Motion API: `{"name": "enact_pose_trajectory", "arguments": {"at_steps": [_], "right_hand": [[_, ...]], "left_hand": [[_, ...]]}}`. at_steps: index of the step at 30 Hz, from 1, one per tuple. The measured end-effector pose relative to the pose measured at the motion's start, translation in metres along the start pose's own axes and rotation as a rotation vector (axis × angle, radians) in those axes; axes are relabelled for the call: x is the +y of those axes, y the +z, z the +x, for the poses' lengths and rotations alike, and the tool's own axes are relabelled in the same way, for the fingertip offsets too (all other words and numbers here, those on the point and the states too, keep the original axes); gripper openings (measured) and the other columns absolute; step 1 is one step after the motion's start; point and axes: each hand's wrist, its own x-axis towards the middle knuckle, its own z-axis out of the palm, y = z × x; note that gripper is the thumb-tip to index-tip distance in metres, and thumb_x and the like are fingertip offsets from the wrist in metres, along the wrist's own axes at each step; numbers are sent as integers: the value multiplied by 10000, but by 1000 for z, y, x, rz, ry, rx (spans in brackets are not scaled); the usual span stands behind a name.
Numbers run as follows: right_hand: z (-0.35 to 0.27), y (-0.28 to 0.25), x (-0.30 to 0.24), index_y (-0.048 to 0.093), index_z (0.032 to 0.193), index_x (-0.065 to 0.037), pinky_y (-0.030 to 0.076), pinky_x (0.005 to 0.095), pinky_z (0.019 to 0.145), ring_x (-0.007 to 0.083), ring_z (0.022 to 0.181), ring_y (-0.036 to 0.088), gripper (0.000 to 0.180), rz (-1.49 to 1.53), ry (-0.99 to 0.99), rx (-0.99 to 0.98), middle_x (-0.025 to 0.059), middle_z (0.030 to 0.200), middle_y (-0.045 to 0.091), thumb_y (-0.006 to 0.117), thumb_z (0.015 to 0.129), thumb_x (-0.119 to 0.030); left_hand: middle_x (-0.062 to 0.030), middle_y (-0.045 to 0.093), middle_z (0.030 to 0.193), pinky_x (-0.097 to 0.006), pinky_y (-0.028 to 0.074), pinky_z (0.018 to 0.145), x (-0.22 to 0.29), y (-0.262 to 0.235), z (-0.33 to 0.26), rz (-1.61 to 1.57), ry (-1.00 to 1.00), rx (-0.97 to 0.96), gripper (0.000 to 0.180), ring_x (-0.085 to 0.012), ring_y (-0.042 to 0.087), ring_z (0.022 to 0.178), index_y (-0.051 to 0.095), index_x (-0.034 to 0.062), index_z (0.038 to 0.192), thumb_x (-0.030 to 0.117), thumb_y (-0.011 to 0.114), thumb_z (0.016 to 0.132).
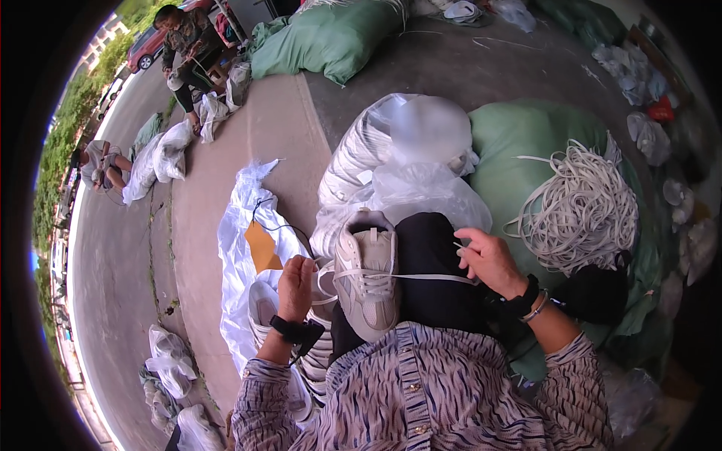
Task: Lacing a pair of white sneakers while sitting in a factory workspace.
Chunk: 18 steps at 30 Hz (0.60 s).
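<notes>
A beige and grey sneaker (368, 278) rests on my dark-trousered lap, its toe toward me. A pale flat shoelace (432, 277) is threaded through its eyelets and stretches right across my thigh to my right hand (489, 259). That hand is closed on the lace, with a light tip showing at its fingers. Left of the sneaker, my left hand (295, 289) is raised with its fingers pressed together. A loop of lace curves between it and the shoe; what those fingers hold is hidden.
Stacked shoes (263, 304) stand by my left arm, beside white plastic sheeting (233, 259) and an orange card (263, 246). Ahead is a clear bag of shoes (350, 161). At right, a heap of laces (583, 207) lies on a green sack (511, 139). Two people sit far left.
</notes>
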Motion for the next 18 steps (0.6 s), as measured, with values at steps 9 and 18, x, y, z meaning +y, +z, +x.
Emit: {"name": "enact_pose_trajectory", "arguments": {"at_steps": [9,18], "right_hand": [[18,66,-21,567,743,-56,469,407,588,322,654,611,134,-478,-453,-145,126,669,607,644,765,-163],[26,74,-24,578,696,-27,487,431,616,346,678,616,109,-471,-362,-159,163,656,603,640,731,-109]], "left_hand": [[-103,554,743,-298,443,639,47,28,-15,-48,159,-106,181,-189,539,661,549,6,876,172,497,924],[-26,581,710,-251,435,659,38,18,-21,-416,7,-251,268,-103,523,675,617,-5,813,236,562,915]]}}
